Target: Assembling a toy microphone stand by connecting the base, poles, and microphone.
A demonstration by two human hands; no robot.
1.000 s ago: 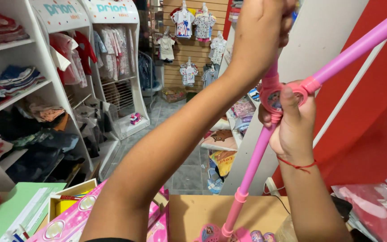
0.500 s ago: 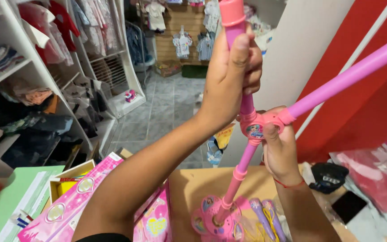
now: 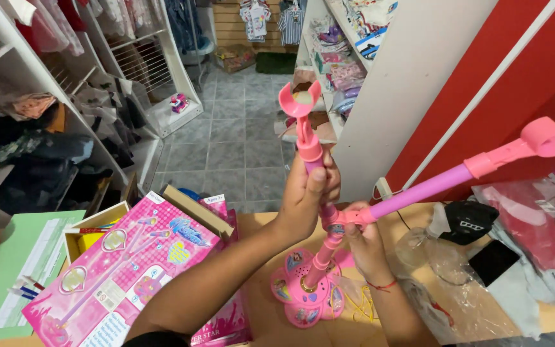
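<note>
Since the earlier frame, you lowered the pink toy stand [image 3: 316,257] to frame centre, base on the tabletop [image 3: 271,328]. Your left hand [image 3: 309,193] wraps the upright; your right hand [image 3: 364,241] pinches the joint. Light, brittle plastic probably: hold near the joint.

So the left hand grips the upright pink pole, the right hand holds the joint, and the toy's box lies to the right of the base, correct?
Not quite: the head view shows the pink box lying to the left of the round base. The rest holds: the left hand grips the upright pole and the right hand holds the joint.
</note>
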